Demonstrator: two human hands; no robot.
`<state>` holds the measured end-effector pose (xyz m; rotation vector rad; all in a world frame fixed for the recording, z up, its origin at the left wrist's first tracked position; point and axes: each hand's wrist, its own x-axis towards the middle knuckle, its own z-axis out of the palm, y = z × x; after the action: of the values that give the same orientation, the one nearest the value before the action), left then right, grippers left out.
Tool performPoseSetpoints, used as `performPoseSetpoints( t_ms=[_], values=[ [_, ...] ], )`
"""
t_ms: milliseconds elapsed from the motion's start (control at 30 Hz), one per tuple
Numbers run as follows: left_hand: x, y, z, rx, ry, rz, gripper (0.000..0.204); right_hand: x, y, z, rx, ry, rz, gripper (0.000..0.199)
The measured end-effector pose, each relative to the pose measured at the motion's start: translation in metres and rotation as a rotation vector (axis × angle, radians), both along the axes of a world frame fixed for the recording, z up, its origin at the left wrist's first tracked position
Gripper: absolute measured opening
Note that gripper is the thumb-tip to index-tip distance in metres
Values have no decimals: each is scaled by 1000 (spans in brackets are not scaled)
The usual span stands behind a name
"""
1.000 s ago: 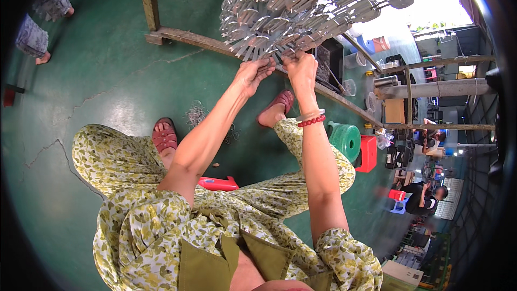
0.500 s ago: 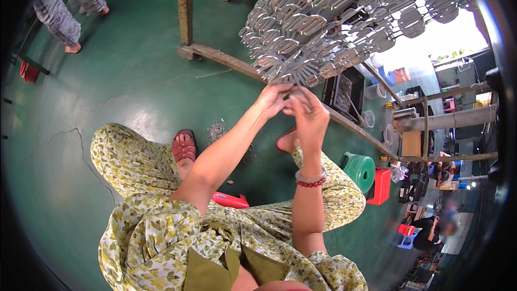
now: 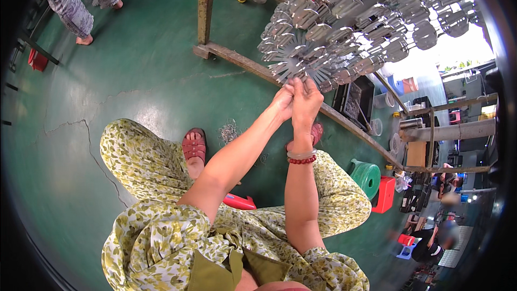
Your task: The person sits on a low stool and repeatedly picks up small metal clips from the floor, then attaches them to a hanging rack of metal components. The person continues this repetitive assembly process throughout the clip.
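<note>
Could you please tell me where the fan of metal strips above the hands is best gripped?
The fan of metal strips is probably best pinched at its lower edge, from the person's side: that edge faces the right hand, while other metal pieces crowd above.

Leaf-print clothes (image 3: pixel 156 242) have an olive collar (image 3: pixel 212 277), worn with red beads (image 3: pixel 301 160), pale bangle (image 3: pixel 301 154), red sandals (image 3: pixel 194 146).

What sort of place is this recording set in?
Probably a factory or workshop: many similar metal pieces hang in a dense cluster, a worn frame stands on the cracked green floor, and a black crate sits nearby.
</note>
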<state>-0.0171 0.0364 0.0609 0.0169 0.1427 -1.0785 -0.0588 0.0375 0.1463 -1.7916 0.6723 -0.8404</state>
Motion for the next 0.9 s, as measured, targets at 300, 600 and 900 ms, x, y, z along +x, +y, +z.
performPoseSetpoints(
  t_ms=[300, 600, 900],
  values=[
    [2, -14, -23, 109, -68, 49, 30, -25, -20, 1, -342, 117, -177, 22],
    [-12, -12, 5, 27, -12, 80, 24, -39, -42, 10, -615, 131, -170, 16],
    [-20, -21, 12, 103, 29, 217, 29, -50, -51, 33, -86, 108, -110, 15]
  ],
)
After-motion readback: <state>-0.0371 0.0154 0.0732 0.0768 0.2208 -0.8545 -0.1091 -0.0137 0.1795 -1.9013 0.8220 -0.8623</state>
